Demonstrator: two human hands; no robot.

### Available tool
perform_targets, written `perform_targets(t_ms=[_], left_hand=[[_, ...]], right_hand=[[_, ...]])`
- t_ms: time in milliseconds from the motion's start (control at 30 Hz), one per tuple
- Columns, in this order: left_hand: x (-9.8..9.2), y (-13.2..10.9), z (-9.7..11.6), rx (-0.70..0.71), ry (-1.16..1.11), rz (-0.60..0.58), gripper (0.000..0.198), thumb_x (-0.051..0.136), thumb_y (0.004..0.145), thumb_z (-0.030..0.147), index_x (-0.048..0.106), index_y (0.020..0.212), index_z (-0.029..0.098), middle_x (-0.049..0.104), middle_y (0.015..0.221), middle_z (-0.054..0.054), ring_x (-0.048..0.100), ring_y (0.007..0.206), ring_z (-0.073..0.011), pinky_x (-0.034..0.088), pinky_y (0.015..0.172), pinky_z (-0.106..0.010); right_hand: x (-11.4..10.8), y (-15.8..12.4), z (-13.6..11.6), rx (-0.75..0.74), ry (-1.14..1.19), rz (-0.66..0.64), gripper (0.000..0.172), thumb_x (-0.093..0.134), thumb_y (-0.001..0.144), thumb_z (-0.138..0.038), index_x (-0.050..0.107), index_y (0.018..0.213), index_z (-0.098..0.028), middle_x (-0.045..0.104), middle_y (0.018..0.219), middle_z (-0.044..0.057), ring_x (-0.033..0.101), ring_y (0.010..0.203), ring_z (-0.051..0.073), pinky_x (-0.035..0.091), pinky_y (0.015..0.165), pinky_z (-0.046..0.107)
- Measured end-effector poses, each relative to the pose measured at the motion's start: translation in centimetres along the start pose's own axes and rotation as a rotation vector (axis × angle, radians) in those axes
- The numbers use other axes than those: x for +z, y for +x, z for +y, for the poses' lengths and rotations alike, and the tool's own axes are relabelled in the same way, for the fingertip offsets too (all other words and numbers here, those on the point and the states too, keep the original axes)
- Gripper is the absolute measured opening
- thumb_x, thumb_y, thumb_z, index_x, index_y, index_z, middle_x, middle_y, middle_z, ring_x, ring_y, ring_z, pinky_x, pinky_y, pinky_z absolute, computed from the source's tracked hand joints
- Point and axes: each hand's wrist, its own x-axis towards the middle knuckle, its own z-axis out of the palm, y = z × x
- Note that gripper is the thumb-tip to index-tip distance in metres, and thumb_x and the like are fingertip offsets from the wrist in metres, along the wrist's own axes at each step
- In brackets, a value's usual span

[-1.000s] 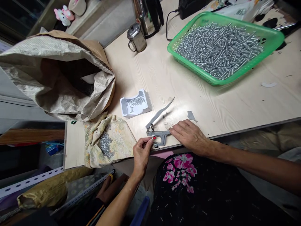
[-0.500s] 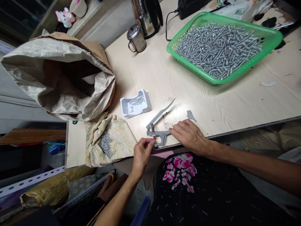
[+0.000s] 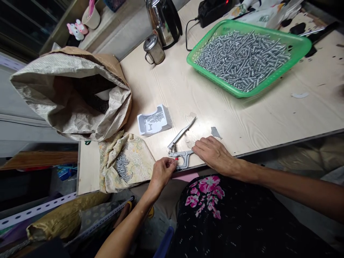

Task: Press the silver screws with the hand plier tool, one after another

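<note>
A grey hand-lever press (image 3: 185, 154) lies at the table's front edge. Its long lever (image 3: 182, 133) is raised at a slant above a dark coil spring, and a red part (image 3: 176, 158) sits below the spring. My left hand (image 3: 162, 172) is closed in a pinch right beside the red part; whatever is between the fingertips is too small or hidden to make out. Fingers together and curled, my right hand (image 3: 212, 154) grips the right end of the press's frame. Small metal pins (image 3: 123, 166) lie in a pile on a patterned cloth (image 3: 142, 156) left of my left hand.
Behind the press stands a small white box (image 3: 146, 132) with metal pieces inside. A green basket (image 3: 242, 94) full of metal pins is at the back right. A large open sack (image 3: 37, 84) stands at left. A metal mug (image 3: 156, 52) and kettle (image 3: 161, 21) are at the back.
The view has shifted slightly, so the basket and sack appear a little displaced. Both hands keep their places at the press, and its lever stays raised.
</note>
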Motion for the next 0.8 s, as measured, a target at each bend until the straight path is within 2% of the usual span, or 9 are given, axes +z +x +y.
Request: perform_targets(t_ms=[167,300,433,567,633,700,733,800], left_hand=[[-0.1,-0.1,1.0,-0.006,0.078,-0.004,0.031,0.058,0.074,0.044,0.065,0.067,0.015,0.056,0.060,0.000,0.048,0.057,-0.0129,0.032,0.055,-0.023],[0.0,0.0,0.9,-0.028,0.062,-0.031,0.031,0.058,0.073,0.044,0.063,0.063,0.015,0.053,0.057,0.001,0.046,0.056,-0.0124,0.031,0.054,-0.024],[0.2,-0.2,0.3,-0.034,-0.018,-0.005,0.034,0.058,0.074,0.046,0.066,0.069,0.013,0.057,0.061,-0.001,0.046,0.058,-0.0126,0.034,0.056,-0.024],[0.3,-0.3,0.1,-0.034,-0.033,0.019,0.038,0.058,0.074,0.048,0.069,0.074,0.012,0.060,0.064,-0.003,0.048,0.060,-0.0131,0.036,0.058,-0.025],[0.4,-0.3,0.0,-0.036,-0.043,0.018,0.037,0.058,0.073,0.047,0.069,0.074,0.012,0.061,0.065,-0.003,0.049,0.061,-0.0135,0.037,0.059,-0.025],[0.4,-0.2,0.0,-0.039,-0.055,0.016,0.036,0.059,0.073,0.047,0.068,0.072,0.012,0.061,0.064,-0.003,0.049,0.061,-0.0137,0.036,0.058,-0.024],[0.4,-0.2,-0.1,-0.040,-0.059,0.015,0.036,0.059,0.072,0.048,0.068,0.072,0.013,0.060,0.063,-0.003,0.049,0.060,-0.0136,0.036,0.056,-0.024],[0.4,-0.1,-0.1,-0.044,-0.068,0.018,0.037,0.060,0.071,0.049,0.068,0.070,0.013,0.058,0.061,-0.002,0.048,0.059,-0.0133,0.033,0.054,-0.023]], right_hand=[[0.1,0.0,-0.1,-0.026,-0.024,0.027,0.024,0.042,0.093,-0.005,0.057,0.081,-0.018,0.056,0.078,0.004,0.043,0.077,0.019,0.028,0.073,0.033],[0.1,0.0,-0.1,-0.023,-0.018,0.037,0.022,0.043,0.092,-0.004,0.057,0.081,-0.017,0.055,0.078,0.004,0.043,0.077,0.020,0.028,0.072,0.034],[0.1,0.0,0.0,-0.018,-0.001,0.005,0.022,0.043,0.091,-0.004,0.057,0.082,-0.017,0.055,0.079,0.004,0.043,0.078,0.020,0.029,0.073,0.034],[-0.3,0.0,0.4,-0.020,-0.003,-0.081,0.021,0.043,0.092,-0.006,0.059,0.086,-0.018,0.058,0.083,0.004,0.045,0.080,0.020,0.031,0.074,0.034],[-0.7,0.1,0.9,-0.016,0.018,-0.128,0.016,0.047,0.094,-0.013,0.061,0.089,-0.019,0.060,0.088,0.005,0.048,0.085,0.021,0.033,0.077,0.035],[-1.2,0.3,1.7,0.004,0.052,-0.145,0.013,0.054,0.095,-0.028,0.063,0.101,-0.021,0.062,0.107,0.008,0.052,0.099,0.024,0.037,0.084,0.039],[-1.4,0.5,2.2,0.014,0.065,-0.144,0.025,0.058,0.093,-0.036,0.062,0.111,-0.021,0.059,0.121,0.011,0.050,0.110,0.028,0.038,0.090,0.042],[-1.8,1.0,3.3,0.024,0.077,-0.144,0.060,0.066,0.085,-0.049,0.050,0.135,-0.020,0.041,0.147,0.018,0.038,0.132,0.035,0.035,0.102,0.048]])
